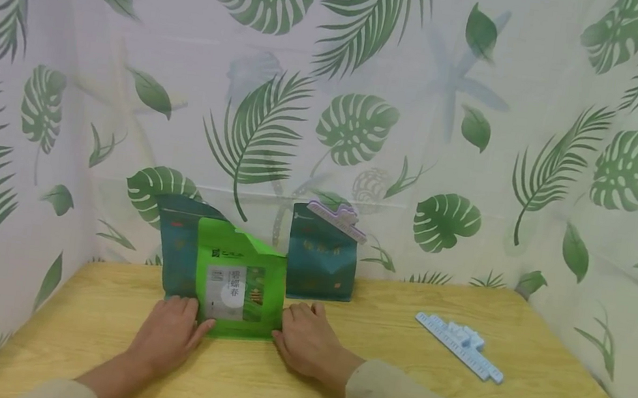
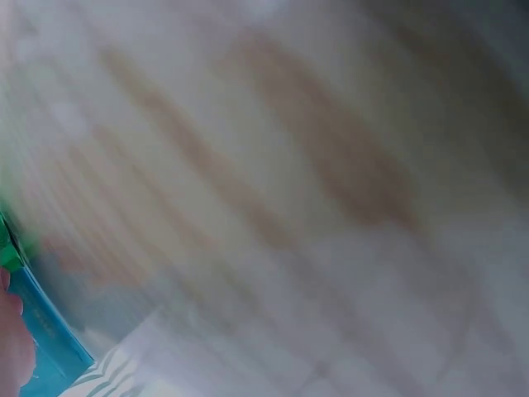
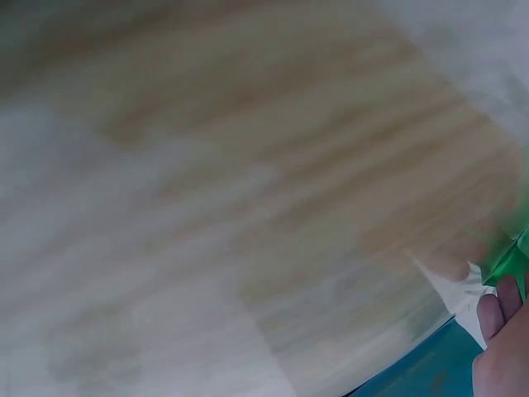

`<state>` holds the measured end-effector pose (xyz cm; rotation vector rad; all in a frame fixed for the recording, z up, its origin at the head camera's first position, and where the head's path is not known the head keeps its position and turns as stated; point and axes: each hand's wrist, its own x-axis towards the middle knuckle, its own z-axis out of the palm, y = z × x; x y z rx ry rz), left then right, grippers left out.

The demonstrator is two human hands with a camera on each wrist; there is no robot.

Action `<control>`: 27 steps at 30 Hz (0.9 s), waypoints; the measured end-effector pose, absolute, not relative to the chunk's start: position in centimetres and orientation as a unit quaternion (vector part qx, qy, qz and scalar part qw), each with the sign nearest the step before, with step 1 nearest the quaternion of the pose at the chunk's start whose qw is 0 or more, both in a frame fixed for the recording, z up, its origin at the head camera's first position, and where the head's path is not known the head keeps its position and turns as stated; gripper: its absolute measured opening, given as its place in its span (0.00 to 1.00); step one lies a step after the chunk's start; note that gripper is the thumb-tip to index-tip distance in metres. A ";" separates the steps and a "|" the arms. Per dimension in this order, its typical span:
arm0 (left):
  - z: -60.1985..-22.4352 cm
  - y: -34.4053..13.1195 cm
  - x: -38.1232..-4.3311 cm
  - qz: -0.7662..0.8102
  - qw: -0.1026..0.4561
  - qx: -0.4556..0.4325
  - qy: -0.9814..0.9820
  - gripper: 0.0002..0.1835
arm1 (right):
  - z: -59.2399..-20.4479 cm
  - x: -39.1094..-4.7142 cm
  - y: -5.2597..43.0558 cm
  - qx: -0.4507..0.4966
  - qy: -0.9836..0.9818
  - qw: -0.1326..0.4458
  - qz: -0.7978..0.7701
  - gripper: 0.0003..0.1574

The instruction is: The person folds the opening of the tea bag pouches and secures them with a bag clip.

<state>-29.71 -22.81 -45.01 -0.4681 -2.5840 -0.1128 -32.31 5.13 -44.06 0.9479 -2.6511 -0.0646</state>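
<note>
A bright green tea bag (image 1: 273,292) stands upright on the table, its front label bearing printed characters and its top edge sloping down to the right. My left hand (image 1: 165,329) holds its lower left edge, thumb across the front. At the lower right edge, my right hand (image 1: 309,341) grips it with curled fingers. Behind it on the left stands a dark teal bag (image 1: 179,249), partly hidden. Another teal bag (image 1: 319,268) stands behind to the right, a lilac sealing clip (image 1: 337,219) slanting across its top corner.
Light blue sealing clips (image 1: 458,346) lie together on the right side of the wooden table (image 1: 393,378). A white cloth with green leaf prints (image 1: 406,156) hangs behind the table and along both sides.
</note>
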 end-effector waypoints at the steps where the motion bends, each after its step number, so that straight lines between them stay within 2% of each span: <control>1: -45.0 -22.7 -29.7 -0.041 0.256 -0.174 -0.950 0.18 | -44.0 -32.3 5.3 0.333 -0.929 0.162 -0.022 0.18; 27: -44.9 -20.3 -29.8 -0.036 0.249 -0.181 -0.951 0.20 | -43.5 -32.0 8.1 0.348 -0.926 0.147 -0.009 0.16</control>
